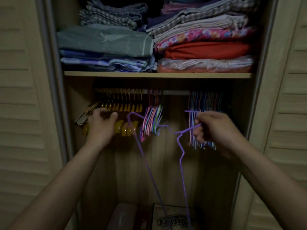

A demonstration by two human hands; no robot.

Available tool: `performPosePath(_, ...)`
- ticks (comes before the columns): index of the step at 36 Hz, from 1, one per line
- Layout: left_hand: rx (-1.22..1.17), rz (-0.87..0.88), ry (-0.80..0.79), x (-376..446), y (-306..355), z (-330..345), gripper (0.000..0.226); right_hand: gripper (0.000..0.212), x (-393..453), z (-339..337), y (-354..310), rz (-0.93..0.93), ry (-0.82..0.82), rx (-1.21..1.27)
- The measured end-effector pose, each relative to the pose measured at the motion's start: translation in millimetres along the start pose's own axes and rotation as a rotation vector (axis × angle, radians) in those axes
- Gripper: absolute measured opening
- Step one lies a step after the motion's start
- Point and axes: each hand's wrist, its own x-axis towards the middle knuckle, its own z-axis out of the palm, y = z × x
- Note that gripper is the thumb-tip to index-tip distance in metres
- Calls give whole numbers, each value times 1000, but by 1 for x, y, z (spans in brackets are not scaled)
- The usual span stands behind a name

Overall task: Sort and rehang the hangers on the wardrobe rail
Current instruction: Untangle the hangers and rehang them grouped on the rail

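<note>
My purple wire hanger (180,156) dangles low off the rail (176,92), pinched in my right hand (214,128) for rehanging, while my left hand (101,125) grips the yellow hangers (126,128) aside.

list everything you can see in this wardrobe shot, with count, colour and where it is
rail: one, grey metal, under the shelf
shelf: one, light wood, above the rail
yellow hangers: a row, too many to count, amber, left end of the rail
middle hangers: a bunch, pink, blue and green, centre of the rail
right hangers: a dense bunch, blue, pink and purple, right end of the rail
purple hangers: seemingly two, thin, off the rail, dangling below the hands
folded cloth: two stacks, grey, blue, red, floral, on the shelf
boxes: seemingly two, dark, wardrobe floor
doors: two, beige, louvred, either side
left hand: at the yellow hangers
right hand: pinching a purple hanger
</note>
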Motion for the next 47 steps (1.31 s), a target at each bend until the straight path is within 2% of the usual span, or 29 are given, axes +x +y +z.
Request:
performPosePath(4,127,201,-200,-43,31,17,16,28,7,-29,-17,-44,214,36)
performPosePath(6,122,237,-363,-68,46,30,19,28,12,-37,-21,-72,275,11)
performPosePath(8,149,215,-547,-90,55,43,37,27,18,-39,-23,-90,311,-26)
performPosePath(10,182,158,-711,-108,51,56,69,27,23,-35,-22,-94,331,-54)
performPosePath(11,206,125,-770,-116,48,62,81,27,24,-33,-22,-93,337,-61)
performPosePath(13,277,106,-820,-126,37,71,91,27,26,-28,-22,-91,334,-70)
performPosePath(17,304,129,-767,-129,18,73,87,21,29,-20,-20,-70,290,-61)
performPosePath(20,319,114,-663,-122,13,67,84,38,32,-16,-16,-21,245,-60)
performPosePath(22,325,102,-615,-119,12,62,77,36,35,-16,-13,6,192,-129)
performPosePath(25,347,114,-603,-116,12,55,73,33,41,-24,-10,26,97,-375)
performPosePath(29,439,173,-581,-115,10,48,76,56,48,-36,-15,-55,-47,-832)
performPosePath(32,534,253,-547,-116,8,47,79,72,52,-35,-18,-50,-61,-1075)
performPosePath(34,581,320,-507,-117,10,49,78,65,52,-31,-18,33,-56,-1162)
performPosePath(36,613,375,-454,-118,13,52,77,49,52,-29,-18,128,-45,-1174)
performPosePath(38,635,399,-429,-118,16,54,77,45,51,-30,-20,173,-29,-1153)
performPosePath(42,661,403,-480,-121,16,60,77,45,52,-35,-23,164,1,-1141)
performPosePath(45,671,406,-517,-120,14,64,79,62,52,-37,-22,198,-5,-1129)
performPosePath(47,647,400,-533,-118,12,68,81,64,53,-41,-21,201,-9,-1124)
